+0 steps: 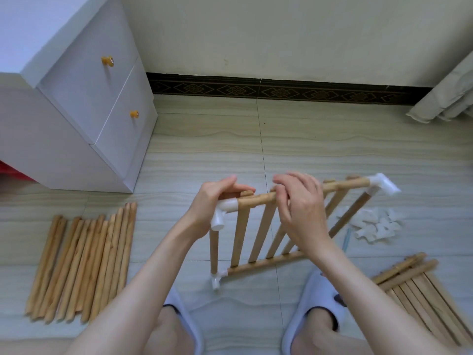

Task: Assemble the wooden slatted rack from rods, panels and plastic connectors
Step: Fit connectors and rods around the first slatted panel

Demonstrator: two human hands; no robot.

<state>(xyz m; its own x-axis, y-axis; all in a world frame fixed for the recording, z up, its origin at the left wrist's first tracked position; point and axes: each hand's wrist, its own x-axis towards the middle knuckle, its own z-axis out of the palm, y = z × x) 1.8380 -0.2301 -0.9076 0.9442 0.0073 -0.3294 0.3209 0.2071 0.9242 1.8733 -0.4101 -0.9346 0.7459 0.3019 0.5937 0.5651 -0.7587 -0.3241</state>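
1. A white cabinet (pixel 76 98) stands at ten o'clock; a bundle of loose rods (pixel 82 267) lies on the floor (pixel 204 139) at eight o'clock, long axes running roughly six to twelve.
2. The left hand (pixel 212 203) curls its grip round the white connector (pixel 226 206) at the panel's upper left corner, thumb on top.
3. The slatted panel (pixel 258 231) is held tilted up off the floor at centre, its top rail (pixel 294 192) running nine to three, rising slightly rightward, slats dropping toward six.
4. The right hand (pixel 299 208) pinches that rail near its middle, fingers curled over it; both hands sit on the rail.
5. Spare connectors (pixel 376 226) lie at three o'clock, a second panel (pixel 419 285) at four.
6. Likely next: seating the rail in the left connector, pushing along the rail's axis.
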